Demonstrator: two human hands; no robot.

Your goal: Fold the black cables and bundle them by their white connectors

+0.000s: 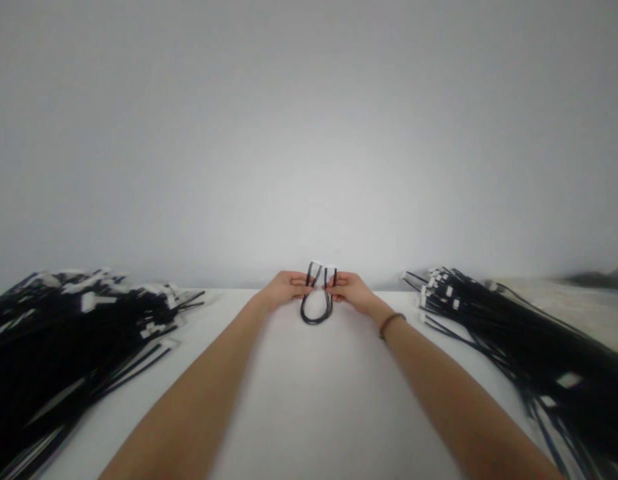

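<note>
Head view, cable: centre of the frame, bent into a U, its white ends uppermost.
Left hand: I see fingers pinched on the cable's left side.
Right hand: fingers pinched on its right side.
Progress: I'd judge this cable mid-handling; the bend is made, the release not yet.
Table: lower centre, under the hands.
Piles: more cables lower left and lower right; which are done and which left, I cannot tell.
</note>
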